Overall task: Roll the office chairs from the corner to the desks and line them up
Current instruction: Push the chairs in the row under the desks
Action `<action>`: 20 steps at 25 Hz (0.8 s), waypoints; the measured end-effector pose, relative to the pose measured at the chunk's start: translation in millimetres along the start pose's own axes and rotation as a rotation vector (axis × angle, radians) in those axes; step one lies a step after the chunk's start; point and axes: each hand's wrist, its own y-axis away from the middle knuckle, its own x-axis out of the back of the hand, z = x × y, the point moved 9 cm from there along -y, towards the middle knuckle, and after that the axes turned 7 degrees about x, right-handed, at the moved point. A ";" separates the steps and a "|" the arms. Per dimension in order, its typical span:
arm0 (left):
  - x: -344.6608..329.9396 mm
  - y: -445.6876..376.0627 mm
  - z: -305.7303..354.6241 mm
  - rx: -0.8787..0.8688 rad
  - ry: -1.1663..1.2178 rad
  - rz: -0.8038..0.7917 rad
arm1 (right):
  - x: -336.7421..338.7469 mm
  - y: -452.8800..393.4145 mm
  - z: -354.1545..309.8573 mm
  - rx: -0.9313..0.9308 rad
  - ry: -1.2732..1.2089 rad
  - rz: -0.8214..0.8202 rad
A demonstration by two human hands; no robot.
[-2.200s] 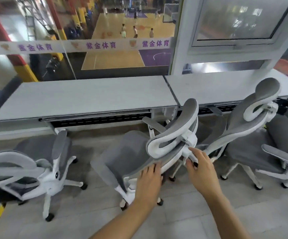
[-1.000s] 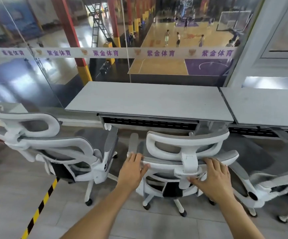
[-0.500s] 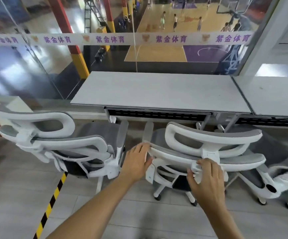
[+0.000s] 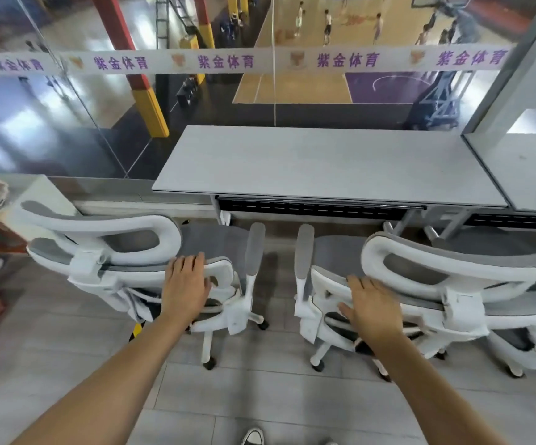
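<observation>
The two chairs stand side by side at the desk (image 4: 324, 162), and the left hand (image 4: 185, 289) has moved over to the left chair (image 4: 106, 252), fingers flat on its back, while the right hand (image 4: 374, 308) stays flat on the right chair (image 4: 452, 284).

left hand (image 4: 186, 285) on left chair (image 4: 125, 271) | right hand (image 4: 372, 308) on right chair (image 4: 427, 284) (backs) | desk (image 4: 324, 165) ahead

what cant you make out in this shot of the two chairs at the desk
Head view only:
- Left hand palm and grip on the left chair: hidden by the hand's own back.
- Right chair: right side cut off by the frame edge.
- Right chair's casters: partly hidden behind right hand.
- Shoe: cut off at the bottom edge.
</observation>
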 end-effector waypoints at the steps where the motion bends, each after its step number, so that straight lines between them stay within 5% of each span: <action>1: 0.2 -7.1 -7.4 -0.013 -0.007 0.010 | 1.5 -4.1 -6.7 -0.010 0.014 0.027; 7: -2.0 1.0 -22.4 -0.088 -0.008 0.100 | 5.9 20.9 -46.8 0.069 0.052 0.245; 20: -0.3 -11.4 -25.6 -0.095 0.023 0.176 | 25.3 -30.9 -93.8 0.124 0.073 0.364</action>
